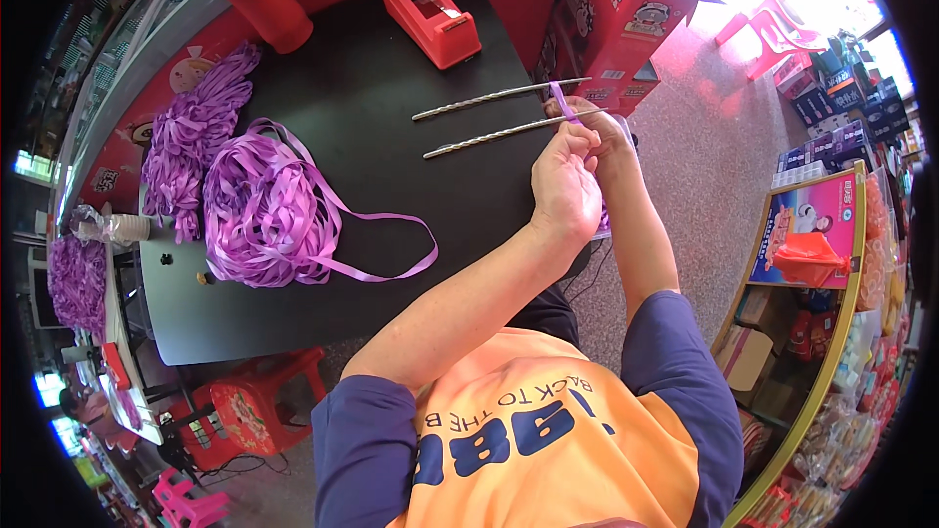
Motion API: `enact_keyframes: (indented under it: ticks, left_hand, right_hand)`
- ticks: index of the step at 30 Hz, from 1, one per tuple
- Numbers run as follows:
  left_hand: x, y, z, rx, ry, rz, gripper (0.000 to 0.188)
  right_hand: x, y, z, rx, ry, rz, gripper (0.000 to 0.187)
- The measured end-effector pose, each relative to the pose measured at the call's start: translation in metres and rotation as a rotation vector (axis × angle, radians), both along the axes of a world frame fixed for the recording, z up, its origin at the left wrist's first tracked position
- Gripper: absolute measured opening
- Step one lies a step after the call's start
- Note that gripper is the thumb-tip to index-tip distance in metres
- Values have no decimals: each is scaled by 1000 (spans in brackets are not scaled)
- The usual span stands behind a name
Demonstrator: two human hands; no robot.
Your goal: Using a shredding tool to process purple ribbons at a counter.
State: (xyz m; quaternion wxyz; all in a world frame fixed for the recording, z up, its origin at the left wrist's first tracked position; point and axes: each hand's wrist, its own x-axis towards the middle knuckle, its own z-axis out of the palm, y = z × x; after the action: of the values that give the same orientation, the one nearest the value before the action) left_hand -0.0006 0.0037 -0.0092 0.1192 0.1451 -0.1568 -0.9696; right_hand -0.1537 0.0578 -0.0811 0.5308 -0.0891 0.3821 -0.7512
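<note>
apparently, our left grip (569, 184) pinches purple ribbon (561, 98) to hold it across the metal rods (489, 96) beside it; we cannot tell if our right grip (614, 140) is closed.

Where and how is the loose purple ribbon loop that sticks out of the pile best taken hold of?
I'd pinch the ribbon loop across its flat strip at the outer bend, coming from the right. There a single strand curves out over the black table, apart from the tangled ribbon pile on its left, so the grip would likely catch one layer.
</note>
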Motion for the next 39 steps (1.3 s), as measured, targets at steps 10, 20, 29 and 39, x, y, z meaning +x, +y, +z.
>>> enact_keyframes:
  ticks: [10, 20, 29, 39]
  left_hand:
    - [-1, 2, -1, -7, 46, 3, 4]
    - [-4, 4, -2, -48, 56, 6, 4]
    - [0, 2, 2, -4, 49, 2, 7]
    - [2, 1, 9, -10, 5, 7, 4]
  right_hand:
    - [15, 4, 6, -168, -195, 74, 15]
    - [31, 29, 93, 538, 984, -553, 24]
    - [38, -5, 111, 870, 1393, -177, 34]
    - [26, 5, 94, 864, 1411, -223, 29]
